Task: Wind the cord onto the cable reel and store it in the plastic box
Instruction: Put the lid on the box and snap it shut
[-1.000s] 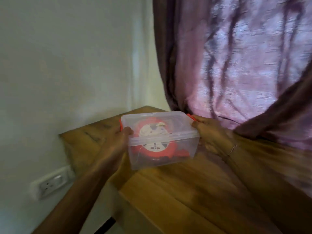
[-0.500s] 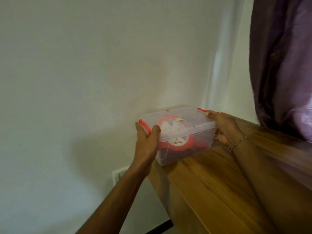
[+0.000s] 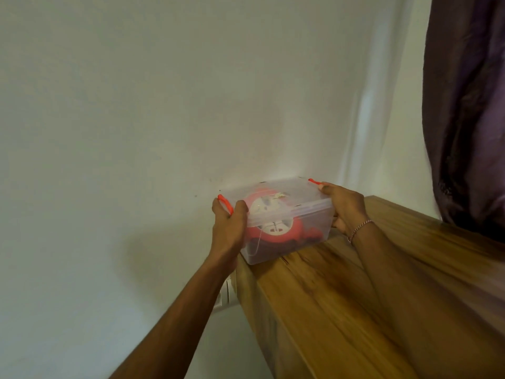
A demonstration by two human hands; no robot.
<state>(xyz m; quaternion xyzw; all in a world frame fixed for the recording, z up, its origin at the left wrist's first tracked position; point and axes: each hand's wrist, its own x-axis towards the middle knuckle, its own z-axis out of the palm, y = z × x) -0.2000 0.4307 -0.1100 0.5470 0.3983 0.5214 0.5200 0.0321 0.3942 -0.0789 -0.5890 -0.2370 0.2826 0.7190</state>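
A clear plastic box (image 3: pixel 308 217) with its lid on and orange latches stands at the far left end of a wooden table (image 3: pixel 341 291), close to the wall. Through its walls I see the red cable reel (image 3: pixel 276 231) with a white socket face and dark cord under it. My left hand (image 3: pixel 228 228) grips the box's left end, thumb on the lid beside an orange latch (image 3: pixel 225 203). My right hand (image 3: pixel 344 207) grips the right end, fingers at the other latch (image 3: pixel 314 182). The box's left end juts slightly past the table edge.
A white wall runs behind and to the left of the table. A wall socket plate (image 3: pixel 225 295) sits below the table's left edge, partly hidden by my left forearm. A purple curtain (image 3: pixel 464 110) hangs at the right over the table's back.
The view has swung left from the curtain to the wall. The box, held in both hands throughout, now sits at the table's far left end near the wall.
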